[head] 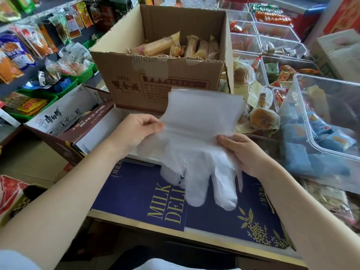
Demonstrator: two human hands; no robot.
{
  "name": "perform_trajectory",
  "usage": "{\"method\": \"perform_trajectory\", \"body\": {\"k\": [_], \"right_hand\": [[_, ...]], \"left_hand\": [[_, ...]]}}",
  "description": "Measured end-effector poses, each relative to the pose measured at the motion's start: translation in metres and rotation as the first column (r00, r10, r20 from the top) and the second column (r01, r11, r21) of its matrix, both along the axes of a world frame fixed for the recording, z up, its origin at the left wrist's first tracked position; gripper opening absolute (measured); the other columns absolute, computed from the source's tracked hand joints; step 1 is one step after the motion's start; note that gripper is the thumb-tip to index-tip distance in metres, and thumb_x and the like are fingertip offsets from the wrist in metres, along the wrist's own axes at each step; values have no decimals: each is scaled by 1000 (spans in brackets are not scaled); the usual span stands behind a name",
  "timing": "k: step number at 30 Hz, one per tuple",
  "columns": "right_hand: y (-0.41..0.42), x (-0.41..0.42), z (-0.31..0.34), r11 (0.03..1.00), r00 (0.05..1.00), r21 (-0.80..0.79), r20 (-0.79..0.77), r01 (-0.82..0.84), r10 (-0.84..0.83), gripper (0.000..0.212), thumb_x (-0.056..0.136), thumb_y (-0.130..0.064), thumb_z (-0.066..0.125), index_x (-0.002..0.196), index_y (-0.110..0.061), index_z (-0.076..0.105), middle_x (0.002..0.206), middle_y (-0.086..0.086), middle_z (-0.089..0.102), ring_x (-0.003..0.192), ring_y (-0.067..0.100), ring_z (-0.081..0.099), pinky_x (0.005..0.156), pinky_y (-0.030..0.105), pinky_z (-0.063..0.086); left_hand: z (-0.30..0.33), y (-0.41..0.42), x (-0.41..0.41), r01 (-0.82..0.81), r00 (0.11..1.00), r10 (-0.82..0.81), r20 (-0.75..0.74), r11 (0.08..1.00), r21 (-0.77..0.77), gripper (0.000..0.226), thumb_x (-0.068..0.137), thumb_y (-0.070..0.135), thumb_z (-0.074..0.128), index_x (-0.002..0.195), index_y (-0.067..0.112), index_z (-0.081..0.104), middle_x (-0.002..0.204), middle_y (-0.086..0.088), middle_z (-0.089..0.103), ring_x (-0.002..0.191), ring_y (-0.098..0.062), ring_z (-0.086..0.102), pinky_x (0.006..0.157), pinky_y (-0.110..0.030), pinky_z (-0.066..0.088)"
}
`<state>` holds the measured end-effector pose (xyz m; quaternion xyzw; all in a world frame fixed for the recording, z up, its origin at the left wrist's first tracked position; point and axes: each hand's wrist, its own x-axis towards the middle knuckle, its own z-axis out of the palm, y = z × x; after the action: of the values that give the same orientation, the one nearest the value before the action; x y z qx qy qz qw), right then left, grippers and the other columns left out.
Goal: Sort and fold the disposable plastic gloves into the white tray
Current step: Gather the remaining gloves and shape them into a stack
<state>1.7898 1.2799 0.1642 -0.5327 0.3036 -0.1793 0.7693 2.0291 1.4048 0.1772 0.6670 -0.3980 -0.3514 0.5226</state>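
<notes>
A stack of translucent white plastic gloves (196, 137) hangs in the air between my two hands, above a dark blue box. The cuff end stands up and is bent along a crease; the fingers droop down toward me. My left hand (136, 131) pinches the left edge at the crease. My right hand (241, 152) grips the right edge, thumb on top. The white tray (101, 131) lies beyond my left hand, inside a brown box, mostly hidden by the hand and gloves.
A dark blue "MILK DELI" box (148, 199) lies under the gloves. An open cardboard carton of wrapped cakes (163, 75) stands just behind. Clear plastic bins of snacks (331, 117) crowd the right; green baskets of packets (39, 94) line the left.
</notes>
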Motion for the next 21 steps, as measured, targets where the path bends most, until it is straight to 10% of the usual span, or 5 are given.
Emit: {"method": "perform_trajectory", "body": {"k": [4,6,14,21], "right_hand": [[1,6,-2,992,991,58,66,112,-116,27,89,-20,51,85,-7,74,77,14,70,67,19,69,61,27,56],[4,9,-3,984,986,80,50,157,-161,27,92,-20,50,101,-3,69,84,16,70,73,21,70,65,30,57],[12,17,-5,941,965,216,-28,259,-259,28,100,-12,34,94,-9,61,68,4,69,56,14,66,48,19,50],[24,28,-4,921,954,258,-149,293,-262,37,101,-12,26,70,-8,46,37,-1,52,30,8,49,33,10,35]], "left_hand": [[-2,3,-10,-129,683,33,-730,989,-76,52,88,58,40,96,17,72,99,-6,72,95,-22,65,89,-33,48],[-8,9,-20,-97,593,-49,-804,987,-131,76,81,71,32,118,13,64,116,-12,66,107,-23,62,99,-36,43],[-20,28,-49,-75,926,19,-378,988,-133,35,79,35,63,111,25,53,112,4,63,106,-10,59,92,-28,46],[-29,34,-49,-150,963,128,-237,986,-77,13,86,22,61,99,24,59,106,4,64,107,-12,58,92,-24,45]]}}
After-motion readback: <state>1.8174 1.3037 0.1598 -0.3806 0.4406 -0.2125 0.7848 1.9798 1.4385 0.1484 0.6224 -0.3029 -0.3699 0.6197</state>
